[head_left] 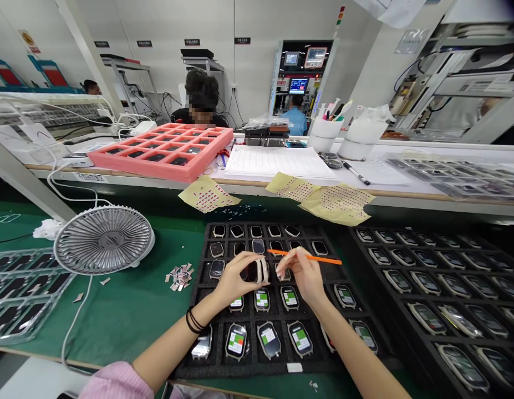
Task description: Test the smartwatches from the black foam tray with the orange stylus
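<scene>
**Labelled units fill the near rows of the tray; far rows remain bare**

The left hand [239, 280] pinches a rounded black watch-like device [253, 271] in a narrow grip, fingers and thumb closed around its edges, just above the middle of a black foam tray [244, 370]. The right hand [304, 277] holds a slim orange stick [313, 257] in a narrow fingertip grip, its end beside the device; contact cannot be told.

Tray state: the two rows nearest the person show green-and-white labels on their faces. The three far rows show dark faces with no label visible. The held unit's face is mostly hidden.

Surroundings: a second black tray [423, 244] of glossy units lies to the right. Yellow sheets dotted with small red pieces [337, 205] lie beyond the tray. A small heap of pinkish-silver strips [179, 276] sits on the green mat [127, 316] to the left.
</scene>
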`<state>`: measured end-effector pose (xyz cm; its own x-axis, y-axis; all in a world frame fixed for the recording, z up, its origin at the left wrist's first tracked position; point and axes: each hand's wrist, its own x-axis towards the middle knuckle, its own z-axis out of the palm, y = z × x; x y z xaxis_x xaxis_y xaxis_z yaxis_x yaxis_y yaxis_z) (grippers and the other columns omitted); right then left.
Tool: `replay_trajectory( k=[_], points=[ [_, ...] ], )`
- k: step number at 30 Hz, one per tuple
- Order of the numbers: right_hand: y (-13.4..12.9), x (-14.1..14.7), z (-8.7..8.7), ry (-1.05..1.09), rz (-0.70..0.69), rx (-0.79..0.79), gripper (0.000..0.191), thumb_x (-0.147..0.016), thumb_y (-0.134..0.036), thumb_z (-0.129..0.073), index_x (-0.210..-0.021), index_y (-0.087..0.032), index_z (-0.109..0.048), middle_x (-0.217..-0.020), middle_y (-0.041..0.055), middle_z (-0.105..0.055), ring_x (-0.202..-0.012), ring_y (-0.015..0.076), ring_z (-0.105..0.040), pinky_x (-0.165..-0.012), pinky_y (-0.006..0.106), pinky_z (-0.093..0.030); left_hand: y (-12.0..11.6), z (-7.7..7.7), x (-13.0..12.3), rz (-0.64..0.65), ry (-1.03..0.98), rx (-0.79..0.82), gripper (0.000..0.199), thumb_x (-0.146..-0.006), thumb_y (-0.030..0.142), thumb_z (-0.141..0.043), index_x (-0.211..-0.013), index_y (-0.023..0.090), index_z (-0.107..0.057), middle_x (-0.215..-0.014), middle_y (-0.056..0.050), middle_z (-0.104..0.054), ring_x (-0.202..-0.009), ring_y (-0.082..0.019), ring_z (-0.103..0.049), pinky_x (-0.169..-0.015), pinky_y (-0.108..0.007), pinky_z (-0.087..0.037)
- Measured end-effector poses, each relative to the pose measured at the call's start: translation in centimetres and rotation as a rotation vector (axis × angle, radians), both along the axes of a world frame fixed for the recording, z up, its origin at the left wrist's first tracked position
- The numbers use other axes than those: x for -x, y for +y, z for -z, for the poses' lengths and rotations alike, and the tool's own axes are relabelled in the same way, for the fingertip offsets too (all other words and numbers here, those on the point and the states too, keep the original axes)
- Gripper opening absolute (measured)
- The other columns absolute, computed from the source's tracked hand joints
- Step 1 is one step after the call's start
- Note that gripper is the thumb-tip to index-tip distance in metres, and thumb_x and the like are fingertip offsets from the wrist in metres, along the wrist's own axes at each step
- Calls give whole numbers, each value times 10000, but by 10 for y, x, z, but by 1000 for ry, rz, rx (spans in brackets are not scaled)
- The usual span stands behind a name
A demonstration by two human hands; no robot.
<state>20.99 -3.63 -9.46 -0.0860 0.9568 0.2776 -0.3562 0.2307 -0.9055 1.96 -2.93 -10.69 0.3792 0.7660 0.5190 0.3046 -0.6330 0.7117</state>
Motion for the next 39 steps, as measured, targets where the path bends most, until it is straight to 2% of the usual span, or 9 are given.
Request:
replay_trajectory(
  k=[3,6,10,15,18,24,27,32,39],
  points=[
    [2,1,-1,-53,5,75,277,-839,-416,-612,-700,-213,-484,-768,40,-691,-720,186,-644,-630,307,-510,0,-1,0,13,4,-21,479,-692,327,-774,-1122,187,-614,-1062,-101,-627,-985,-231,-606,-877,-382,-509],
    [2,6,-2,-121,-213,166,365,-708,-314,-758,-688,-220,-406,-798,1,-641,-767,173,-618,-710,304,-486,-2,-2,0,-8,-7,-110,481,-691,312,-775,-1127,202,-607,-1076,-102,-615,-1001,-239,-588,-876,-400,-500],
    [-2,8,-5,-107,-377,214,406,-683,-297,-779,-671,-210,-382,-655,-60,-485,-604,100,-476,-601,220,-399,-9,-9,-4,-3,-5,-178,478,-690,303,-775,-1126,213,-603,-1077,-98,-608,-1005,-240,-572,-844,-389,-505],
    [-13,-4,-14,-51,-432,198,415,-679,-312,-785,-682,-202,-385,-671,-56,-418,-602,93,-393,-553,198,-324,-20,-21,-14,48,8,-126,495,-674,322,-780,-1126,211,-610,-1077,-107,-606,-959,-233,-572,-608,-266,-509],
    [-22,-14,-18,-32,-441,193,410,-691,-317,-777,-696,-204,-383,-678,-51,-411,-607,98,-392,-552,202,-326,-22,-28,-23,86,14,-125,492,-659,309,-787,-1111,209,-622,-1072,-105,-610,-968,-235,-571,-668,-294,-524],
    [-39,-36,-23,10,-326,169,423,-692,-317,-773,-704,-213,-364,-683,-48,-421,-596,99,-413,-548,208,-352,-19,-37,-47,175,55,-155,461,-673,300,-770,-1104,213,-630,-1075,-97,-632,-1015,-243,-568,-867,-383,-500],
    [-43,-47,-20,25,-253,177,420,-676,-321,-776,-721,-223,-369,-686,-47,-436,-586,108,-437,-542,217,-373,-15,-39,-64,216,89,-152,451,-690,338,-758,-1108,221,-632,-1087,-96,-637,-1019,-246,-569,-880,-388,-496],
    [-45,-70,-12,59,-41,199,453,-654,-299,-776,-708,-229,-332,-658,-59,-421,-548,101,-436,-495,207,-373,-5,-38,-98,274,131,-167,474,-698,296,-746,-1150,239,-615,-1103,-84,-630,-1020,-244,-566,-875,-381,-491],
    [-45,-95,-1,41,131,125,436,-687,-336,-763,-709,-229,-341,-624,-71,-434,-511,91,-452,-463,197,-373,1,-37,-135,323,112,-152,452,-683,335,-768,-1098,217,-632,-1079,-78,-633,-1006,-232,-566,-882,-360,-479]
  ],
)
